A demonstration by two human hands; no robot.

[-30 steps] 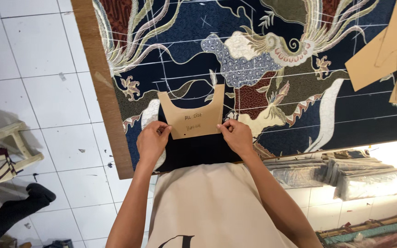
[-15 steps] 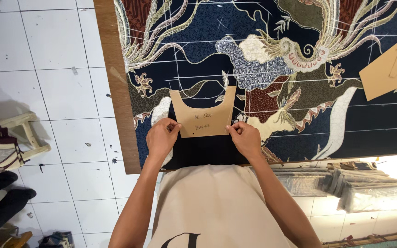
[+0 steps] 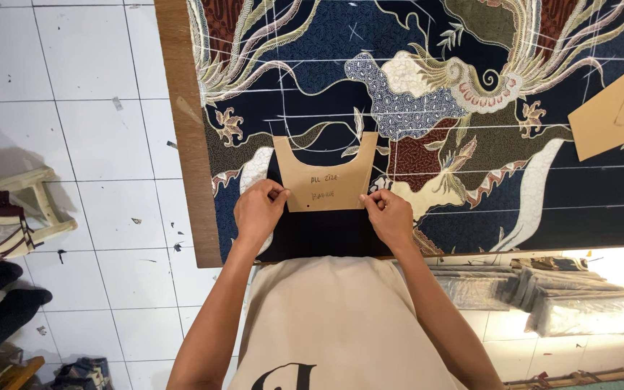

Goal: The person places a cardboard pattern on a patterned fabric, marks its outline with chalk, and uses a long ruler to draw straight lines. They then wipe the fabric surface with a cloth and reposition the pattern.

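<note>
From the head camera, looking straight down, a tan cardboard pattern piece with a scooped neckline cut-out (image 3: 325,180) lies flat on a dark blue batik cloth printed with cream and rust bird and feather motifs (image 3: 427,108), which is spread over a wooden tabletop (image 3: 182,144). The left hand (image 3: 258,211) pinches the pattern's lower left corner, its grip narrow and closed on the card edge; the right hand (image 3: 390,217) pinches the lower right corner the same way. Just below the pattern, touching its bottom edge, sits a plain black cloth piece (image 3: 323,235) between the two wrists, reaching to the near edge of the tabletop. More tan card pattern pieces (image 3: 615,115) rest at the right edge of the cloth, well apart from the hands. Beside the tabletop is a white tiled floor (image 3: 88,108) with a small wooden stool (image 3: 34,202) at the left. The likely risk, as I judge it, is the light card sliding or twisting on the smooth cloth if one hand presses or lifts more than the other, which would throw it off the chalked lines; a wrinkle in the black piece could do the same.
</note>
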